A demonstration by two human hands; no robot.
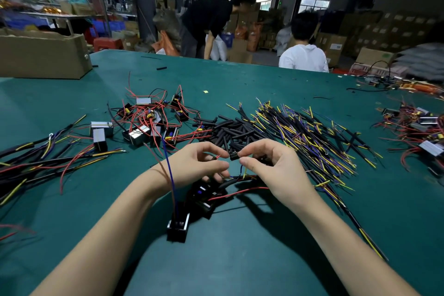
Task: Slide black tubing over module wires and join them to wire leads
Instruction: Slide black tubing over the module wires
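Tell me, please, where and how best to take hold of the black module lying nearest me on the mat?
Probably grip the black module across its two long side walls, coming from above. It lies flat on the green mat, and the blue wire leaves its far end, so the sides are free.

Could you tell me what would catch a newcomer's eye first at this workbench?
Probably the two bare hands at the centre, the left hand pinching a red wire tip and the right hand a short black tube. Behind them lies a pile of black tubing on the green table.
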